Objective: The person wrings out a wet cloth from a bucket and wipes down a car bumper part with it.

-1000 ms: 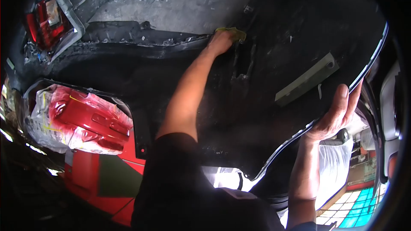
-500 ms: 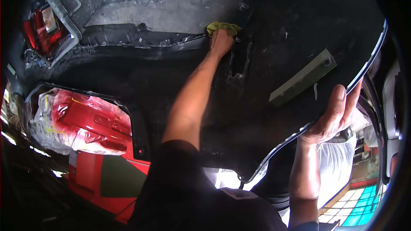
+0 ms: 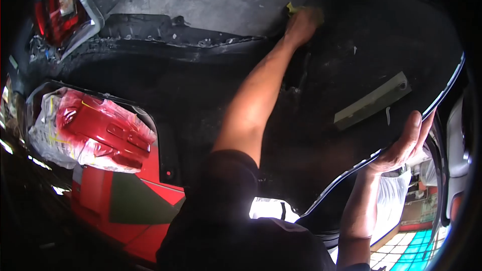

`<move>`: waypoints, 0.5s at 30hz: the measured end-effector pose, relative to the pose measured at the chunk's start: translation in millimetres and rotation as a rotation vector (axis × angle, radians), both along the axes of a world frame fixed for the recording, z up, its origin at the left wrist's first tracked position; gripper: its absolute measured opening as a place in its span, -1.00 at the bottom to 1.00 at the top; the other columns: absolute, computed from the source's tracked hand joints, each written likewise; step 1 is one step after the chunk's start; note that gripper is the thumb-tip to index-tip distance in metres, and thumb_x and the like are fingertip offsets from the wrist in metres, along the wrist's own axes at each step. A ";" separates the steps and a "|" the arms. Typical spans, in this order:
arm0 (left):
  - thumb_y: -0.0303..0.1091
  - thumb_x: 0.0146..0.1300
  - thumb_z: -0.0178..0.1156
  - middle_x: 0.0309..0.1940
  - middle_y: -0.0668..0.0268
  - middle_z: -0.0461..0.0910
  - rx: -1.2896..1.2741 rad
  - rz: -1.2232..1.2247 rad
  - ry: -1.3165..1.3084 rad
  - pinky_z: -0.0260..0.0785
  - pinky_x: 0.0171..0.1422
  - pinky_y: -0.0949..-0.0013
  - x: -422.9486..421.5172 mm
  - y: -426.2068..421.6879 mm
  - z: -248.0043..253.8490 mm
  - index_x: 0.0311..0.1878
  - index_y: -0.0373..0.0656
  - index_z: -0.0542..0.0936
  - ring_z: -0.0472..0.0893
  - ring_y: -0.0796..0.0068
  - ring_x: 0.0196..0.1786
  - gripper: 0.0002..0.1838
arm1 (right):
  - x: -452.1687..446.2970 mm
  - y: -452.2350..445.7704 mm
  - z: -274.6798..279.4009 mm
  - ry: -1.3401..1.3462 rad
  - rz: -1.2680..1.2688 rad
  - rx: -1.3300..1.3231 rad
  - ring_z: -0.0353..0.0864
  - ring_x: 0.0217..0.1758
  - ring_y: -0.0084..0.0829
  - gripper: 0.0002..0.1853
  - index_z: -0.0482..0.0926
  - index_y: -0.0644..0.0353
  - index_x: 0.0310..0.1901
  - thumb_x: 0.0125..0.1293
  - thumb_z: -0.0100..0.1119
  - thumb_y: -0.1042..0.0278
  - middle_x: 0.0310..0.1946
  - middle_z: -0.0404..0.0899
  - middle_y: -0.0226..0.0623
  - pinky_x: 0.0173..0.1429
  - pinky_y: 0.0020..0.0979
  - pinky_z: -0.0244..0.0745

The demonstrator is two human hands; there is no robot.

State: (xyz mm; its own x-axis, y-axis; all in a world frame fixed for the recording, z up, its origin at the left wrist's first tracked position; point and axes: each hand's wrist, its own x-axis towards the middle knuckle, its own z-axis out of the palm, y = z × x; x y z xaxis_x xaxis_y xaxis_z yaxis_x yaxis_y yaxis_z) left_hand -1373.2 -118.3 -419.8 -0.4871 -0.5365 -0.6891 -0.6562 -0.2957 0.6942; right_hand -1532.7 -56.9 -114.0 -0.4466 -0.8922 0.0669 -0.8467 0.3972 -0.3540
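My left hand is closed over a yellow-green cloth and presses it on a large black panel, near its upper edge. Only a bit of the cloth shows beside the fingers. At the right, my right hand grips the panel's curved, light-edged rim, thumb on the near face and fingers behind. A pale greenish strip lies slantwise on the panel between the hands. The panel has a large opening at the lower left.
Behind the opening is a red part partly wrapped in clear plastic. A red tail light sits at the upper left beside a grey frame. Grey floor shows at the top. Below right hangs white plastic sheeting.
My left hand has moved up and to the right along the panel with the cloth. My right hand keeps its hold on the rim. The view has shifted slightly.
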 end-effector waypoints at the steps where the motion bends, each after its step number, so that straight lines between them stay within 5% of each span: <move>1: -0.40 0.24 0.19 -0.07 -0.11 0.68 -0.017 -0.078 0.050 0.47 0.22 0.04 17.7 4.5 -3.9 -0.04 -0.21 0.72 0.64 -0.15 0.08 -0.74 | 3.0 -4.3 -0.5 -0.066 -0.098 0.003 0.59 0.31 0.02 -0.40 0.46 0.29 0.36 0.60 -0.06 -0.10 0.36 0.41 0.28 0.29 -0.19 0.61; 3: -0.47 0.18 0.20 -0.09 -0.09 0.69 -0.189 -0.343 0.157 0.49 0.19 0.01 72.1 20.6 -30.0 -0.02 -0.19 0.72 0.66 -0.11 0.08 -0.71 | 6.7 -8.9 6.6 -0.246 -0.294 0.042 0.57 0.34 0.01 -0.38 0.46 0.29 0.36 0.60 -0.08 -0.12 0.36 0.40 0.27 0.32 -0.20 0.60; 5: -0.43 0.20 0.23 -0.01 -0.03 0.70 0.089 -0.796 -0.270 0.51 0.21 0.01 126.5 20.6 -15.3 -0.04 -0.18 0.74 0.67 -0.06 0.10 -0.73 | -2.6 9.9 2.3 -0.208 -0.160 0.033 0.55 0.37 0.00 -0.35 0.46 0.29 0.36 0.60 -0.10 -0.16 0.38 0.38 0.26 0.35 -0.19 0.59; 10: -0.51 0.15 0.16 -0.05 0.04 0.67 -0.181 -0.841 -0.276 0.47 0.25 -0.02 202.2 -20.6 45.5 -0.18 -0.20 0.75 0.63 -0.05 0.12 -0.78 | 2.6 3.9 -2.6 -0.241 -0.102 -0.045 0.50 0.40 -0.06 -0.43 0.49 0.31 0.33 0.60 -0.06 -0.05 0.42 0.33 0.18 0.43 -0.16 0.50; 15: -0.54 0.16 0.16 0.21 0.07 0.57 -0.296 -0.973 -0.494 0.41 0.36 0.06 269.6 -46.2 83.5 0.08 -0.20 0.69 0.54 -0.01 0.28 -0.61 | 14.4 -20.3 4.5 -0.597 -0.433 -0.137 0.47 0.32 -0.33 -0.51 0.38 0.27 0.43 0.56 0.01 0.28 0.32 0.46 -0.12 0.45 -0.30 0.31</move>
State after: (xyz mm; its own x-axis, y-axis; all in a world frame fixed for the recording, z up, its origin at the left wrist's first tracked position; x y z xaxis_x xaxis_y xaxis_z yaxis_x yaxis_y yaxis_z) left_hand -1103.6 -164.5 -336.3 -0.4965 -0.2519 -0.8307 -0.7396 0.6237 0.2530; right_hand -1518.3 -77.2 -109.5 -0.7514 -0.6293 -0.1985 -0.2732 0.5705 -0.7745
